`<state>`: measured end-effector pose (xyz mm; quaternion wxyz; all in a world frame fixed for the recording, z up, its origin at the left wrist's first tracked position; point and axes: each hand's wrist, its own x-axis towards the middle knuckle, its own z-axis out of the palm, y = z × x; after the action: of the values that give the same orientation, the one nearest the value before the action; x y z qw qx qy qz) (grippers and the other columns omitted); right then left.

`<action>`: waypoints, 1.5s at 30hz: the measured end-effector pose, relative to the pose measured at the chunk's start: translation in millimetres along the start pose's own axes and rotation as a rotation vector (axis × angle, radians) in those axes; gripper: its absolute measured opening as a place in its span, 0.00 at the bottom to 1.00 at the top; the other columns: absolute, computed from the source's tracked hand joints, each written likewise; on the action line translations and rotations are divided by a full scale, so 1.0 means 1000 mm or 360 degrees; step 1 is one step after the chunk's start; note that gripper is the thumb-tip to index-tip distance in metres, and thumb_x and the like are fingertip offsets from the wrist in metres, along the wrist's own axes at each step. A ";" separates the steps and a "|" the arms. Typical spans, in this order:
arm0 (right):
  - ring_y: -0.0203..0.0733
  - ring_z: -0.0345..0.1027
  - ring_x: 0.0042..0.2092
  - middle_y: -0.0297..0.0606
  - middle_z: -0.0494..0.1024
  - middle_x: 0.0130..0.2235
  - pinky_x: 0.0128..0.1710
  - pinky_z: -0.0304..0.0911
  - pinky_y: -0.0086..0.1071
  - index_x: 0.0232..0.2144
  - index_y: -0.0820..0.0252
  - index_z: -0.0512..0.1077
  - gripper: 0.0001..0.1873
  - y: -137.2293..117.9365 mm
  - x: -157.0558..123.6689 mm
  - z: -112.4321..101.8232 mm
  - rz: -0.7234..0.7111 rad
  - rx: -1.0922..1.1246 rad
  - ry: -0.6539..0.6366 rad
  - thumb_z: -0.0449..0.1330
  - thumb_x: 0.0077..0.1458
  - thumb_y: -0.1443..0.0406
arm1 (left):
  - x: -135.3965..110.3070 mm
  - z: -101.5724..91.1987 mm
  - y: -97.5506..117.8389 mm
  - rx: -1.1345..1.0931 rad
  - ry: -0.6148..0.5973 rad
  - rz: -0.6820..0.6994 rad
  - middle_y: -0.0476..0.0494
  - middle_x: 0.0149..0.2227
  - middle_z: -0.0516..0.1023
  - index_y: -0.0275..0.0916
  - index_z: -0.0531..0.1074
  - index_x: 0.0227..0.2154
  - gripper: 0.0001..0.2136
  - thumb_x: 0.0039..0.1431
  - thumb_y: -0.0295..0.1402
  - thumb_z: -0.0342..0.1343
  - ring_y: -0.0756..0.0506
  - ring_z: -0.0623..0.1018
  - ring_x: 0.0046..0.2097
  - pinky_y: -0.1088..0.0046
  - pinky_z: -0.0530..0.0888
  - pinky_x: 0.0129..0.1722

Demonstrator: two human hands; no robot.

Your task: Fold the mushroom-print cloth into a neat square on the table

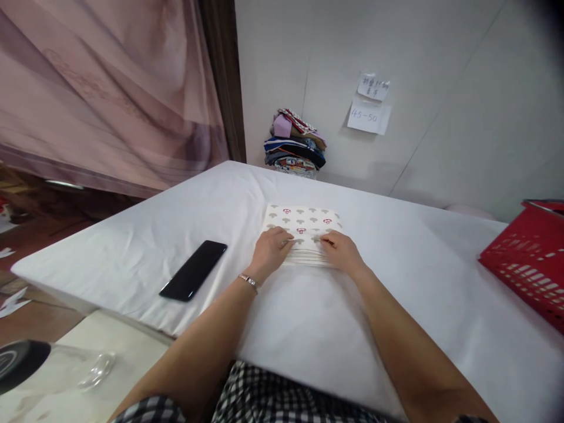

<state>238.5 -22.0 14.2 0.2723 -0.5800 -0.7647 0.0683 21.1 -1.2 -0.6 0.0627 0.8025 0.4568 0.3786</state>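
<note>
The left grip (272, 249) pinches the near part of a folded mushroom-print cloth (304, 223) between thumb and fingers, and the right grip (343, 251) pinches it likewise, a short way across. The cloth lies flat on the white-covered worktop (423, 264), between and just beyond the two grips, its grey and red mushrooms facing up and several layered edges showing on the near side. A bracelet (249, 282) circles the wrist behind the left grip. Left of that grip and apart from it lies a dark phone (194, 270); farther left and nearer the body is a clear bottle (73, 364) with a black cap. Well to the right of the right grip stands a red basket (529, 252). Beyond both grips, by the wall, rises a pile of folded fabrics (295, 144).
</note>
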 end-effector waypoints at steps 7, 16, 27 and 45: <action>0.38 0.65 0.40 0.34 0.75 0.36 0.39 0.58 0.30 0.33 0.55 0.75 0.09 0.000 -0.009 -0.007 -0.0184 0.0071 -0.0231 0.53 0.56 0.66 | -0.003 0.003 0.002 0.0000 -0.0237 0.0225 0.47 0.34 0.74 0.43 0.74 0.37 0.09 0.58 0.37 0.52 0.47 0.72 0.38 0.69 0.68 0.37; 0.38 0.64 0.41 0.36 0.73 0.36 0.40 0.58 0.29 0.30 0.58 0.73 0.11 -0.004 -0.007 -0.003 -0.0166 -0.0142 -0.0268 0.51 0.57 0.69 | -0.002 0.004 0.002 0.0027 -0.0329 0.0161 0.48 0.32 0.74 0.41 0.74 0.29 0.09 0.59 0.34 0.50 0.48 0.72 0.36 0.70 0.67 0.37; 0.38 0.63 0.41 0.36 0.72 0.36 0.40 0.56 0.29 0.32 0.58 0.72 0.11 -0.005 -0.010 -0.006 -0.0196 -0.0117 -0.0355 0.49 0.58 0.68 | -0.003 0.001 0.008 0.0074 -0.0317 0.0205 0.47 0.30 0.74 0.40 0.73 0.27 0.08 0.58 0.34 0.52 0.47 0.71 0.36 0.70 0.66 0.36; 0.38 0.64 0.41 0.37 0.72 0.37 0.40 0.58 0.29 0.36 0.57 0.74 0.11 -0.001 -0.009 -0.003 -0.0186 -0.0047 -0.0375 0.51 0.59 0.66 | -0.004 0.006 0.003 0.0126 -0.0374 0.0203 0.46 0.32 0.73 0.41 0.75 0.31 0.09 0.59 0.36 0.50 0.47 0.71 0.36 0.70 0.66 0.36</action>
<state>240.9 -31.3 14.5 0.1755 -0.5263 -0.8249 0.1087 26.5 -4.7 -5.6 0.0597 0.8706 0.4090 0.2669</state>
